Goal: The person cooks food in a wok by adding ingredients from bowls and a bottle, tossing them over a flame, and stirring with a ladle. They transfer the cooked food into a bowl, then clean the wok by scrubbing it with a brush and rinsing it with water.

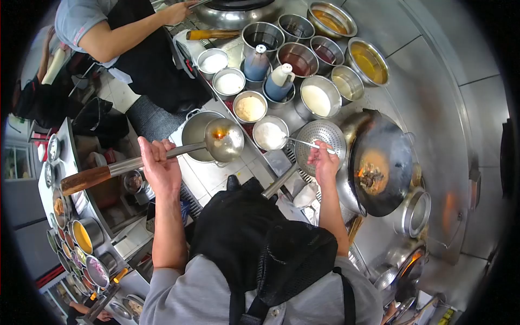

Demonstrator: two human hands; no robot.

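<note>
My left hand [161, 169] grips a ladle [130, 165] by its long shaft, the wooden end pointing left. The ladle's metal bowl, with some orange-brown liquid in it, hangs over a metal pot [196, 132]. In my right hand [324, 165] is a small spoon [310, 143] with a pale handle, pinched in the fingers. Its tip reaches the metal bowl of white powder [269, 134]. Below the right hand lies a perforated strainer [317, 136], its handle towards me. A wok [382, 168] with dark pieces and brownish liquid steams on the right.
Metal containers of sauces and powders crowd the counter ahead, with two squeeze bottles [279, 84] among them. At upper left a co-worker's arm [130, 32] reaches to another wok [238, 13]. Ingredient bowls [97, 271] line the left counter. Flames [414, 257] show at lower right.
</note>
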